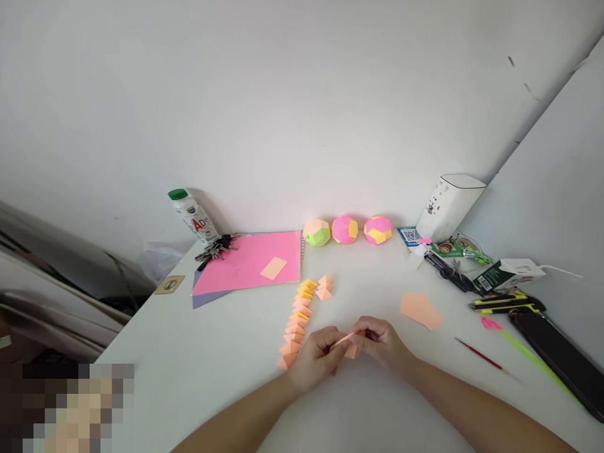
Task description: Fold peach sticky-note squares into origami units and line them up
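My left hand point(315, 358) and my right hand point(380, 340) meet over the white table point(198, 352), both pinching one small orange folded paper piece point(350, 346) between their fingertips. Just left of my hands a row of several folded orange and yellow paper units point(296, 321) runs away from me. Two more folded orange units point(324, 287) lie beyond it. A flat stack of orange paper squares point(419, 310) lies to the right of my hands.
Three paper balls point(345, 229) stand against the wall. Pink paper sheets point(252, 261) with an orange note, keys point(216, 247) and a bottle point(192, 216) lie back left. On the right are a white box point(448, 204), cutters point(507, 303), a red stick point(481, 356) and a black device point(561, 355).
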A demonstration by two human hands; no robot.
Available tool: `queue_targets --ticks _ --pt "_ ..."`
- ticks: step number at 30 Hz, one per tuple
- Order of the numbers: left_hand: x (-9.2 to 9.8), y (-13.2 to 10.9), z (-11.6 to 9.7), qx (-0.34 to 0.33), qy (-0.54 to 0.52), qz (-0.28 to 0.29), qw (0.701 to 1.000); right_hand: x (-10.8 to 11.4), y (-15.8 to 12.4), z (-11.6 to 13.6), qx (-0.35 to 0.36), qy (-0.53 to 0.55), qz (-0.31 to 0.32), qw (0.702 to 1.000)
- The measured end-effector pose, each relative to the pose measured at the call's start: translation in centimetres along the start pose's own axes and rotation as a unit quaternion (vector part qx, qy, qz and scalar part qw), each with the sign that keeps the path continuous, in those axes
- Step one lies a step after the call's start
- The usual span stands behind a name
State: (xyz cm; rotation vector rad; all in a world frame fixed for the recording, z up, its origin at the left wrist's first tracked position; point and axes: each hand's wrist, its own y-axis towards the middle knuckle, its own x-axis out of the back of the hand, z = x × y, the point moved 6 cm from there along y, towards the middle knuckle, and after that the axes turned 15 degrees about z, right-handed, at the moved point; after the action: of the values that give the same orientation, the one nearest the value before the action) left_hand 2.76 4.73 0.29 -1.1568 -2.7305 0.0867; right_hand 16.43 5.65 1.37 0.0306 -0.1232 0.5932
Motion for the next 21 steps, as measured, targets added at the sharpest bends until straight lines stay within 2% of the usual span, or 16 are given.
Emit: queue_targets --ticks 5,13,21 --pt "0.0 0.0 -0.4 -0.006 0.019 0.003 1.0 0.1 -0.2 0.5 0.002 -0.014 0.0 1.0" --pt "0.0 0.0 -0.3 0.013 -0.02 -0.002 1.0 -0.2 -0.3 -0.2 -0.015 0.02 0.006 1.0" --pt "-0.1 0.5 0.7 0.012 -0.157 -0.012 0.987 0.0 -0.6 -0.9 -0.023 0.034 -0.017 0.999"
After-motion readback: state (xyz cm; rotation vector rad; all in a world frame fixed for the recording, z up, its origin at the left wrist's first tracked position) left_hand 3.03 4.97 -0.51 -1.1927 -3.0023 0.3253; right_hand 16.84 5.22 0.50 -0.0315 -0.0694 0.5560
